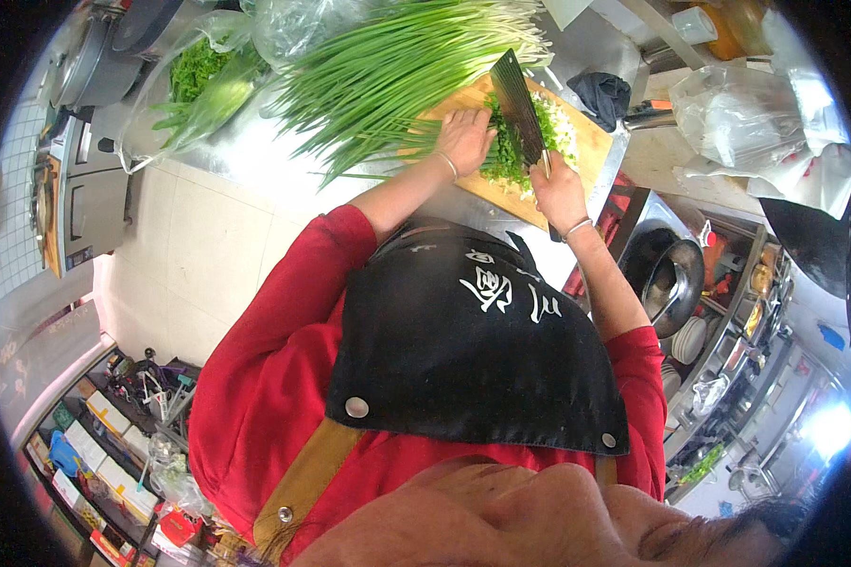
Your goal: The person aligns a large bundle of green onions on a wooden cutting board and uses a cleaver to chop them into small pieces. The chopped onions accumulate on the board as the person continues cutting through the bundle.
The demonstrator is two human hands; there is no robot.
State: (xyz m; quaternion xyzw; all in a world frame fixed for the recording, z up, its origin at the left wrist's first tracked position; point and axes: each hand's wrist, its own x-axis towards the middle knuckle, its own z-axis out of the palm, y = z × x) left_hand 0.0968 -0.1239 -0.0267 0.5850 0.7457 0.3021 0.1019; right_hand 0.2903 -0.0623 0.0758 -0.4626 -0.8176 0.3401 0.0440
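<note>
My right hand (559, 190) grips the handle of a dark-bladed cleaver (516, 99). Its blade stands over chopped green onions (562, 127), which lie heaped on a wooden cutting board (588, 152). To the left of the blade, my left hand (466, 138) presses down on a bunch of long green onion stalks (425, 135), fingertips close to the cut end. Behind the board spreads a big pile of whole green onions (397, 64), white ends to the upper right. Whether the cleaver's edge touches the board cannot be made out.
A stainless steel counter (234, 145) carries the board. A clear plastic bag of leafy greens (209, 85) lies at the left, a dark cloth (601, 98) right of the board. Further right are a wok (659, 283), stacked plates (689, 339) and plastic bags (737, 117).
</note>
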